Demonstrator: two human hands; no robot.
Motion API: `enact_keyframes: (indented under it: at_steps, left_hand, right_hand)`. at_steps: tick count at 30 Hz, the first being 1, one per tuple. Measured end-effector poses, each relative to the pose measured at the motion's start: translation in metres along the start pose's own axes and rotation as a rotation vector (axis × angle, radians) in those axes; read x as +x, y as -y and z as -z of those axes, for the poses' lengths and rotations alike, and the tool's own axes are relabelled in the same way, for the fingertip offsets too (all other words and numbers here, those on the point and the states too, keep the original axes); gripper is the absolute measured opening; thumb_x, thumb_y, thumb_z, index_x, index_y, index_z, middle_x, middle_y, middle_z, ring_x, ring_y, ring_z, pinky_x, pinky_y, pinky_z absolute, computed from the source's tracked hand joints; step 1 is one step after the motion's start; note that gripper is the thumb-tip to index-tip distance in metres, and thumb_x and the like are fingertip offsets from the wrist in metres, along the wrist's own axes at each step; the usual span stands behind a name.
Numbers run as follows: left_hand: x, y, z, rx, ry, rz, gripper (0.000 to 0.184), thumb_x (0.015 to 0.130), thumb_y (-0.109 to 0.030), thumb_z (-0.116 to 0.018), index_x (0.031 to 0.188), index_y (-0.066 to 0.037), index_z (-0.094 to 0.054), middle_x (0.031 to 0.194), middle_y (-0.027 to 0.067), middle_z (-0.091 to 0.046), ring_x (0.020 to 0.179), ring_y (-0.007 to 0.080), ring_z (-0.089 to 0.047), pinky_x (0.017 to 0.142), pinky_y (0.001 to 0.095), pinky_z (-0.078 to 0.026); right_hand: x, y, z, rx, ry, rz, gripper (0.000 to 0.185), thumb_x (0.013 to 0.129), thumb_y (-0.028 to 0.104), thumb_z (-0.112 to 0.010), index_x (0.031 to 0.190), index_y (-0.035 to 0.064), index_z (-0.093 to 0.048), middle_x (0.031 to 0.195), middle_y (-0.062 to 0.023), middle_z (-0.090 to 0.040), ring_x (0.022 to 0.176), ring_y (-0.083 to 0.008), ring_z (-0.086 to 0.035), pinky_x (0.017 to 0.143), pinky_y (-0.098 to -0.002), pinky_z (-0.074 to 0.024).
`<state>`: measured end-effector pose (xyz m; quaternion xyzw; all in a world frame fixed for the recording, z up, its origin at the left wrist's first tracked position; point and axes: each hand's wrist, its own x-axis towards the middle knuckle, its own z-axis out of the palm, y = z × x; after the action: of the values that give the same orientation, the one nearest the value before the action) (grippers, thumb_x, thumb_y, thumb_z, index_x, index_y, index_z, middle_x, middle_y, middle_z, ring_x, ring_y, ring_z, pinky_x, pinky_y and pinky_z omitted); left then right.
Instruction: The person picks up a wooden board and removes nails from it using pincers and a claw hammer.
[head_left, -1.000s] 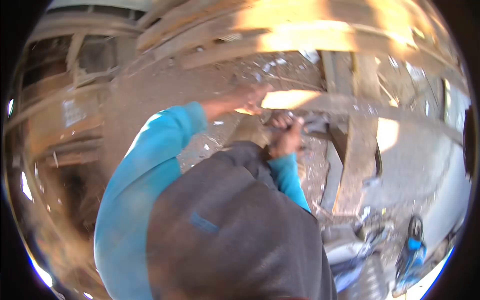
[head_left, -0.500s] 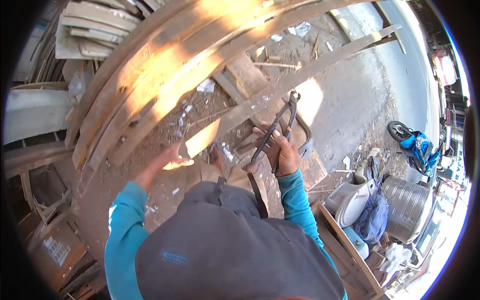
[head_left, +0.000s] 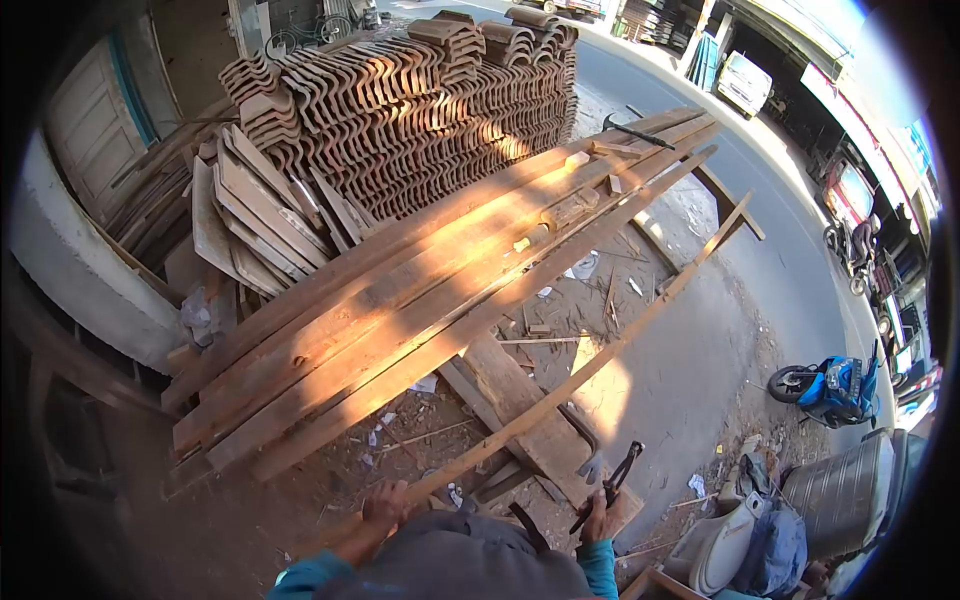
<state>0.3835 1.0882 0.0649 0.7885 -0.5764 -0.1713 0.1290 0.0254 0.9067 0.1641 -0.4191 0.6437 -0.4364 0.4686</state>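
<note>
My left hand (head_left: 385, 508) is closed around the near end of a long narrow wooden plank (head_left: 560, 392), low in the view. The plank runs diagonally up to the right, past the larger beams. My right hand (head_left: 597, 518) grips a pair of dark pincers (head_left: 627, 465), their head pointing up. The pincers are to the right of the plank and apart from it. My body hides part of the ground below.
Several thick wooden beams (head_left: 380, 345) lie side by side, with a hammer (head_left: 640, 133) at their far end. Roof tiles (head_left: 400, 115) are stacked behind. A blue motorbike (head_left: 830, 390) and a metal drum (head_left: 835, 500) stand at right.
My view has tilted up toward the street. My left hand, earlier with fingers extended at the plank's end, is now closed around it. The pincers remain in my right hand.
</note>
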Motion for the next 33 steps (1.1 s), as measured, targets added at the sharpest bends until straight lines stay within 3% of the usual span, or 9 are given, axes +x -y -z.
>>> enact_keyframes:
  at_steps: [6, 12, 14, 15, 19, 23, 26, 28, 33]
  left_hand:
    - [0.001, 0.009, -0.028, -0.027, 0.04, 0.029, 0.048, 0.073, -0.029, -0.083, 0.105, -0.009, -0.052, 0.101, 0.0199, -0.056, 0.095, 0.0408, -0.057, 0.08, 0.0542, -0.046]
    - [-0.008, 0.001, -0.023, -0.186, 0.125, 0.072, 0.068, 0.086, -0.021, -0.074, 0.14, -0.003, -0.036, 0.118, 0.0349, -0.054, 0.11, 0.0513, -0.055, 0.09, 0.0556, -0.046]
    - [-0.017, 0.047, -0.106, -0.458, 0.044, 0.096, 0.054, 0.088, -0.033, -0.067, 0.136, -0.014, -0.05, 0.117, 0.0153, -0.06, 0.104, 0.0412, -0.061, 0.083, 0.0513, -0.051]
    - [-0.013, 0.024, -0.072, -0.363, 0.302, 0.358, 0.049, 0.089, -0.035, -0.066, 0.131, -0.014, -0.053, 0.119, 0.0135, -0.06, 0.104, 0.0396, -0.06, 0.083, 0.0515, -0.05]
    - [-0.01, 0.005, -0.052, 0.075, -0.09, 0.164, 0.042, 0.086, -0.034, -0.066, 0.123, -0.016, -0.055, 0.119, 0.0183, -0.059, 0.105, 0.0398, -0.06, 0.086, 0.05, -0.05]
    - [0.003, -0.025, -0.032, 0.136, -0.091, 0.23, 0.032, 0.086, -0.03, -0.065, 0.114, -0.016, -0.056, 0.116, 0.0177, -0.06, 0.109, 0.0374, -0.06, 0.088, 0.0497, -0.049]
    - [-0.005, -0.018, -0.031, 0.101, -0.253, 0.188, 0.041, 0.081, -0.032, -0.072, 0.115, -0.015, -0.058, 0.113, 0.0135, -0.06, 0.11, 0.0339, -0.059, 0.086, 0.0476, -0.047]
    - [-0.029, -0.029, 0.022, -0.108, -0.105, 0.168, 0.069, 0.079, -0.03, -0.075, 0.14, -0.016, -0.046, 0.137, 0.0195, -0.051, 0.132, 0.0381, -0.046, 0.11, 0.0505, -0.036]
    - [-0.091, -0.04, -0.011, -0.429, -0.525, 0.08, 0.062, 0.078, -0.024, -0.075, 0.134, -0.012, -0.05, 0.114, 0.0178, -0.055, 0.114, 0.0368, -0.054, 0.093, 0.05, -0.045]
  right_hand:
    - [-0.019, -0.078, 0.066, -0.345, -0.087, 0.027, 0.022, 0.101, 0.024, -0.055, 0.106, 0.0027, -0.053, 0.066, -0.0027, -0.053, 0.048, -0.0131, -0.053, 0.045, -0.0294, -0.0456]
    - [0.031, -0.159, 0.135, -0.892, 0.436, -0.096, 0.036, 0.098, 0.032, -0.055, 0.102, -0.0037, -0.058, 0.078, -0.0165, -0.066, 0.06, -0.0298, -0.062, 0.057, -0.0428, -0.0497]
    - [0.05, -0.211, 0.163, -1.083, 0.409, 0.271, 0.045, 0.096, 0.037, -0.054, 0.1, -0.0073, -0.059, 0.088, -0.0234, -0.069, 0.072, -0.0403, -0.066, 0.066, -0.0475, -0.0508]
    - [0.038, -0.156, 0.142, -0.873, 0.555, -0.145, 0.047, 0.096, 0.035, -0.054, 0.106, -0.01, -0.058, 0.097, -0.0282, -0.068, 0.084, -0.0447, -0.066, 0.073, -0.0494, -0.0503]
    - [0.043, -0.227, 0.154, -0.944, 0.402, 0.288, 0.038, 0.094, 0.029, -0.054, 0.104, -0.0069, -0.056, 0.099, -0.0283, -0.068, 0.091, -0.0456, -0.066, 0.08, -0.051, -0.0515]
    - [0.009, -0.094, 0.081, -1.162, 1.194, 0.457, 0.027, 0.092, 0.017, -0.056, 0.106, -0.0056, -0.055, 0.1, -0.0296, -0.067, 0.094, -0.0454, -0.066, 0.078, -0.0509, -0.0511]
    - [-0.054, -0.055, -0.014, -0.92, 1.081, 0.636, 0.029, 0.094, 0.017, -0.054, 0.112, -0.0063, -0.055, 0.091, -0.0268, -0.066, 0.086, -0.046, -0.064, 0.074, -0.0504, -0.049]
    - [-0.106, -0.011, -0.059, -0.938, 0.976, 0.474, 0.036, 0.096, 0.022, -0.052, 0.116, -0.0072, -0.054, 0.095, -0.0278, -0.063, 0.09, -0.0443, -0.062, 0.078, -0.0496, -0.0485]
    - [-0.094, -0.061, -0.112, -0.743, 0.873, 0.544, 0.048, 0.103, 0.041, -0.045, 0.114, -0.0057, -0.052, 0.084, -0.0168, -0.055, 0.073, -0.0272, -0.055, 0.064, -0.041, -0.0443]
